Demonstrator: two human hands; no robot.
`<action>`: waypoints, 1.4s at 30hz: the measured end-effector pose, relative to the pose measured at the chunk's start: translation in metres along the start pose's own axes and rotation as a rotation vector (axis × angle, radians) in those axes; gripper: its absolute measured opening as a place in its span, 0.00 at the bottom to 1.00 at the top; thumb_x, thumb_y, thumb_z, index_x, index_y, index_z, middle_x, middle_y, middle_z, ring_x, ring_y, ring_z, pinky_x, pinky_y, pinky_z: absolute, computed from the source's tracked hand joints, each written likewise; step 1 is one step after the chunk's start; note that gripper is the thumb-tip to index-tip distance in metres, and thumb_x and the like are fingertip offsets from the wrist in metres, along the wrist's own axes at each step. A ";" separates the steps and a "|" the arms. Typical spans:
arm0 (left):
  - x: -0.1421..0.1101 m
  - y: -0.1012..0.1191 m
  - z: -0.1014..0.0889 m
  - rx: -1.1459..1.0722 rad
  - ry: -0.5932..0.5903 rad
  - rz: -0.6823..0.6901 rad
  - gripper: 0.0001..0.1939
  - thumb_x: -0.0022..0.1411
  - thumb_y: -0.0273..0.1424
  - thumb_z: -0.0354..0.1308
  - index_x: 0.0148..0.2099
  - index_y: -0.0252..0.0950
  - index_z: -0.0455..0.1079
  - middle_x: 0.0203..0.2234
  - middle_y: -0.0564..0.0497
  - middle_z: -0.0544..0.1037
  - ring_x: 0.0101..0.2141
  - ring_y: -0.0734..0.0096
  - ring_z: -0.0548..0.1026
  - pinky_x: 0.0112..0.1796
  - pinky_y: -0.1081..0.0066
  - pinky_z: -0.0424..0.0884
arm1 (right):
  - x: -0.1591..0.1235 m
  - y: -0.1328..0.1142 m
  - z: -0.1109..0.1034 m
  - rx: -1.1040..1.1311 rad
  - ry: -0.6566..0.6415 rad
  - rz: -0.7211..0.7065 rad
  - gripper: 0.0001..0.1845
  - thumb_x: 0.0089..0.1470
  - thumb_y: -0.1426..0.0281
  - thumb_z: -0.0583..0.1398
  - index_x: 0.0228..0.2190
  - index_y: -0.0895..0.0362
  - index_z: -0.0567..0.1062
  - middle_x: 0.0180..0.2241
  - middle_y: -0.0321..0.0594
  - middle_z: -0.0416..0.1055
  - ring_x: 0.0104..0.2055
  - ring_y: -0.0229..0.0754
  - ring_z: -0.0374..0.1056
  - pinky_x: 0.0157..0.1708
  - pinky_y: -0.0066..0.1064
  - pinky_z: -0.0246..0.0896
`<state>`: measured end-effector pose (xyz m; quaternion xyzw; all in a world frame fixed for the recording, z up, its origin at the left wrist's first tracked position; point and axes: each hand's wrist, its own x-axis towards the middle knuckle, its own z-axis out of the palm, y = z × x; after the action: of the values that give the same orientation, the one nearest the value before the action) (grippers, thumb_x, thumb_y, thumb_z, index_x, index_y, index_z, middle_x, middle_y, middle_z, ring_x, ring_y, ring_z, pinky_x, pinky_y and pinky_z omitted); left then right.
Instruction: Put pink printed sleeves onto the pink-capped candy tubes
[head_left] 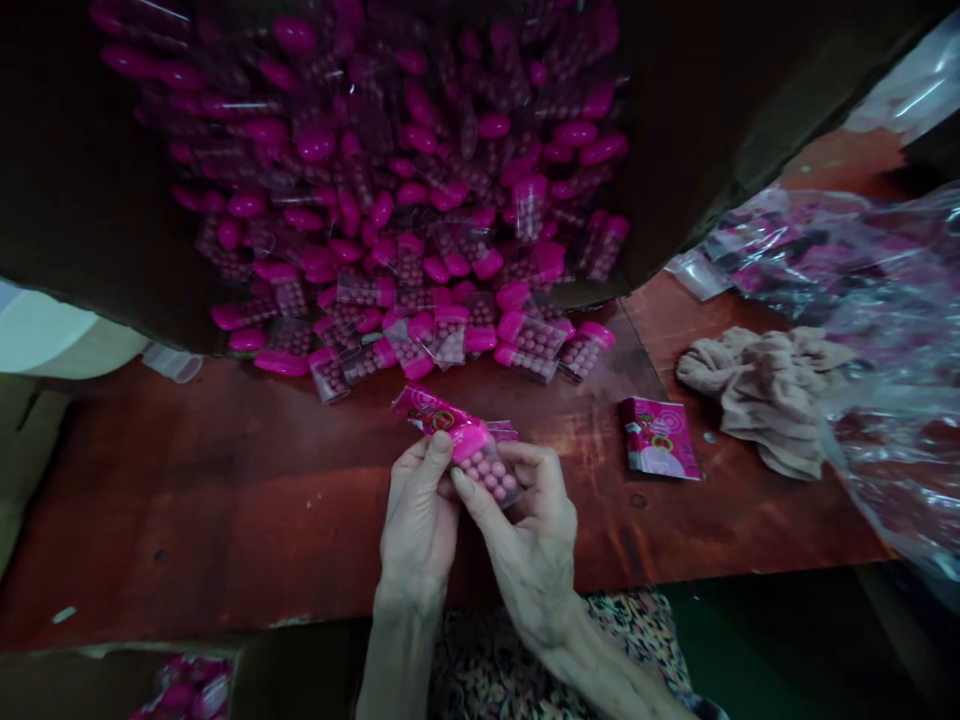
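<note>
Over the near part of the table, my left hand (421, 515) and my right hand (534, 535) are closed together on one small clear candy box (491, 475). It has a bright pink cap and round pink candies inside. A printed pink wrapper (420, 403) sticks out at the upper left, by my left thumb and against the cap. My right thumb presses the box's lower side, with the fingers behind it. Another printed pink edge (502, 430) shows just beyond my right fingers; I cannot tell whether it is held.
A big open carton (690, 130) lies ahead, with many pink-capped candy boxes (450, 335) spilling onto the red-brown table (225, 500). To the right are a stack of printed wrappers (664, 440), a crumpled cloth (765, 390) and clear plastic bags (885, 450). Another carton (97, 690) stands lower left.
</note>
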<state>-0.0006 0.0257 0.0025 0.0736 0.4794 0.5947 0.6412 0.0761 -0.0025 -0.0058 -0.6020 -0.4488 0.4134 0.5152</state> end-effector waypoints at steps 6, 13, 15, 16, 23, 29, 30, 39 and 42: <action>-0.006 0.008 0.001 0.170 0.037 0.126 0.07 0.44 0.32 0.68 0.26 0.34 0.76 0.20 0.52 0.78 0.22 0.74 0.72 0.28 0.74 0.69 | -0.009 -0.003 0.002 0.166 -0.060 0.087 0.13 0.51 0.69 0.62 0.38 0.50 0.63 0.30 0.31 0.69 0.29 0.33 0.68 0.27 0.24 0.64; -0.002 0.019 -0.005 0.305 0.016 0.151 0.07 0.44 0.31 0.68 0.21 0.34 0.75 0.16 0.54 0.76 0.20 0.78 0.70 0.27 0.77 0.68 | -0.009 -0.002 0.002 0.203 -0.114 0.110 0.12 0.52 0.69 0.61 0.38 0.51 0.63 0.31 0.33 0.68 0.31 0.35 0.67 0.29 0.26 0.64; -0.001 0.018 -0.006 0.273 0.012 0.183 0.08 0.44 0.33 0.67 0.21 0.34 0.75 0.16 0.54 0.76 0.19 0.77 0.70 0.27 0.76 0.68 | -0.008 -0.001 0.002 0.197 -0.127 0.123 0.13 0.52 0.68 0.61 0.38 0.51 0.63 0.31 0.33 0.69 0.31 0.35 0.67 0.30 0.26 0.64; -0.002 0.017 -0.005 0.259 0.003 0.198 0.09 0.43 0.34 0.68 0.21 0.34 0.74 0.16 0.53 0.76 0.19 0.76 0.70 0.27 0.75 0.68 | -0.007 -0.001 0.002 0.197 -0.126 0.127 0.13 0.52 0.68 0.61 0.38 0.51 0.63 0.32 0.33 0.69 0.32 0.35 0.67 0.30 0.26 0.64; -0.010 0.013 0.002 0.231 -0.012 0.081 0.05 0.45 0.29 0.67 0.26 0.35 0.75 0.18 0.53 0.77 0.18 0.75 0.70 0.25 0.73 0.70 | -0.010 -0.007 -0.002 0.130 -0.134 0.025 0.12 0.53 0.72 0.59 0.39 0.52 0.63 0.33 0.35 0.70 0.32 0.35 0.69 0.32 0.27 0.66; -0.007 0.015 0.001 0.222 -0.073 0.050 0.05 0.41 0.27 0.68 0.24 0.34 0.75 0.17 0.51 0.77 0.19 0.75 0.71 0.26 0.74 0.70 | -0.002 -0.012 -0.015 0.062 -0.225 0.034 0.12 0.54 0.70 0.59 0.40 0.51 0.63 0.32 0.34 0.71 0.31 0.35 0.69 0.32 0.26 0.67; -0.006 0.015 0.001 0.187 -0.079 0.042 0.05 0.42 0.28 0.67 0.25 0.34 0.75 0.18 0.51 0.77 0.20 0.74 0.72 0.27 0.73 0.71 | 0.000 -0.011 -0.015 0.075 -0.237 0.045 0.12 0.53 0.70 0.59 0.39 0.51 0.63 0.31 0.33 0.71 0.31 0.34 0.69 0.31 0.26 0.67; -0.018 -0.006 0.019 0.088 0.060 -0.025 0.08 0.48 0.31 0.64 0.22 0.33 0.71 0.13 0.56 0.71 0.16 0.79 0.69 0.26 0.74 0.71 | -0.002 -0.006 -0.017 -0.080 -0.149 -0.020 0.11 0.52 0.70 0.59 0.39 0.53 0.64 0.31 0.37 0.72 0.29 0.37 0.70 0.27 0.27 0.67; -0.020 -0.007 0.020 0.129 0.037 0.005 0.09 0.48 0.32 0.65 0.23 0.32 0.72 0.15 0.54 0.73 0.18 0.77 0.70 0.27 0.74 0.71 | 0.004 -0.006 -0.022 -0.014 -0.175 0.044 0.11 0.51 0.68 0.60 0.37 0.53 0.64 0.29 0.36 0.70 0.28 0.37 0.69 0.27 0.27 0.67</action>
<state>0.0215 0.0169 0.0193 0.1048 0.5284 0.5654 0.6246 0.0977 -0.0038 0.0031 -0.5768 -0.4817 0.4726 0.4604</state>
